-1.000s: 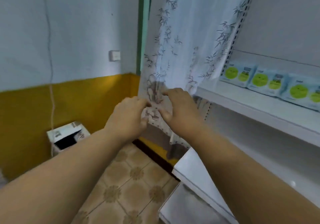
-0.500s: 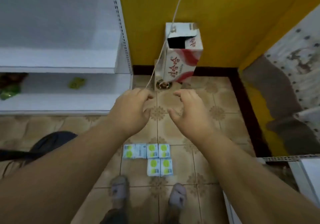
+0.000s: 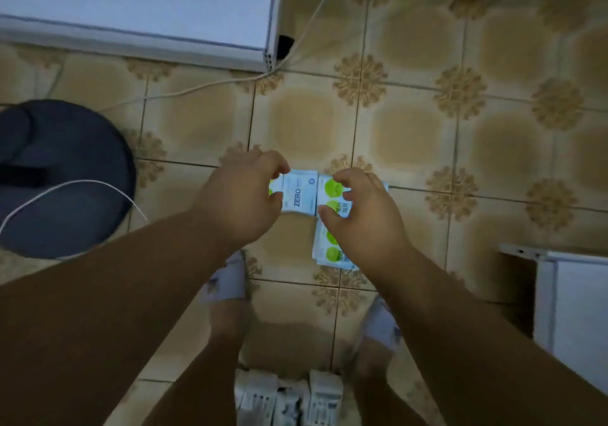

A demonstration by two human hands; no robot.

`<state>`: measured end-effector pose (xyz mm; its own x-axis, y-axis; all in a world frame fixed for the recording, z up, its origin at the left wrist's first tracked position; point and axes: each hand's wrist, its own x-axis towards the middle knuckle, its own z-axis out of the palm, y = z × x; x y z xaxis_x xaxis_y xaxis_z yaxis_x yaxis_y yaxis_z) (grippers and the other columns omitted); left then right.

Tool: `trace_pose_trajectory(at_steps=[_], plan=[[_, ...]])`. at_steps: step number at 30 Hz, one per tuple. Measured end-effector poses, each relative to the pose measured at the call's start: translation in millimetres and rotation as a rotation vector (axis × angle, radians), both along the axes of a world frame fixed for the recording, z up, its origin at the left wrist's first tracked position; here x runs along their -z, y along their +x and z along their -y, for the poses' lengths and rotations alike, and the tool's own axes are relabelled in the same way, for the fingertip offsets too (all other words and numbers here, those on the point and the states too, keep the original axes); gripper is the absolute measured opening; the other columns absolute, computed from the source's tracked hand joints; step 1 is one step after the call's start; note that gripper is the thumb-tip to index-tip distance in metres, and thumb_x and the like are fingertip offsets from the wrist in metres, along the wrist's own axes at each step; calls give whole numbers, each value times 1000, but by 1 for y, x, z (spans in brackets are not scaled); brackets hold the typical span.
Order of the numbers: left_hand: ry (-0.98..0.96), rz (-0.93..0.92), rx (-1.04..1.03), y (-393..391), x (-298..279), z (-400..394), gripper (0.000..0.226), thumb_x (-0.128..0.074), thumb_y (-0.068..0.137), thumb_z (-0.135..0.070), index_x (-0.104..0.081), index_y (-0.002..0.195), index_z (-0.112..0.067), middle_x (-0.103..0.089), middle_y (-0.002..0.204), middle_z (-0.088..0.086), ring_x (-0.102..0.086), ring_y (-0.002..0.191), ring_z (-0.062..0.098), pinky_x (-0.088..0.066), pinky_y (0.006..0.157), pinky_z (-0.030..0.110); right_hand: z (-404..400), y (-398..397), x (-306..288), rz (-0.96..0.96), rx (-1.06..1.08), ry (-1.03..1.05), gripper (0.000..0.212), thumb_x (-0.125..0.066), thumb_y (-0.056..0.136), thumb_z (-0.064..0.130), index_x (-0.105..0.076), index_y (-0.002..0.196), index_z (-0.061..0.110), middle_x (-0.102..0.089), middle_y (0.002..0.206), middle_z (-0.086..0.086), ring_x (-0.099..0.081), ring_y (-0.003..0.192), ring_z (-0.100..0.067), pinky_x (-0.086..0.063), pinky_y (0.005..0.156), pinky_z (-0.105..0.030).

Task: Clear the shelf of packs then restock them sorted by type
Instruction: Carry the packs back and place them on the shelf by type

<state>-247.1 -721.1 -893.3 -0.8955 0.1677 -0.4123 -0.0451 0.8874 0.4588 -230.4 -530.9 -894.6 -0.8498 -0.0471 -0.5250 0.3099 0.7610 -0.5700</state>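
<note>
Packs (image 3: 301, 197) laid on floor tiles (image 3: 411, 136), just ahead of feet — restock judged not yet begun. ZERO pack approached by left hand (image 3: 245, 195), green-dot pack (image 3: 332, 188) by right hand (image 3: 362, 215); fingers curled, firm pinch not confirmed. Shelf (image 3: 138, 14) seen bare beyond packs.

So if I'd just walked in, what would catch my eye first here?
Probably the two bare hands, left hand and right hand, reaching down with curled fingers over pale packs with green dots lying on the patterned tile floor in the middle. Next, the dark round object at the left with a white cord looping across it, and the white shelf at the top left.
</note>
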Motion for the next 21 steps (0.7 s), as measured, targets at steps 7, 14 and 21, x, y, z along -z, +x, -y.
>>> trace_pose_trajectory(at_steps=[7,14,21], plan=[[29,173,-303,17,179,36,39,-69,86,-17,-57,123,-16,-57,109,-2,-58,103,20,-39,83,25,25,-13,186,259,198,-108,59,-72,86,36,-49,138,17,-53,138,-4,-57,118,-20,-48,99,-44],[145,394,-725,3,304,36,49,-70,87,-29,-55,130,-10,-62,123,9,-61,103,23,-44,75,28,44,-39,306,289,293,-60,54,-72,86,30,-46,128,7,-56,102,-1,-60,92,-19,-52,75,-30],[186,380,-826,8,298,48,24,-76,83,-36,-68,95,-18,-67,95,7,-64,84,23,-55,82,37,43,-40,307,274,351,-137,23,-76,84,27,-67,83,5,-70,87,-12,-68,89,-32,-55,83,-46]])
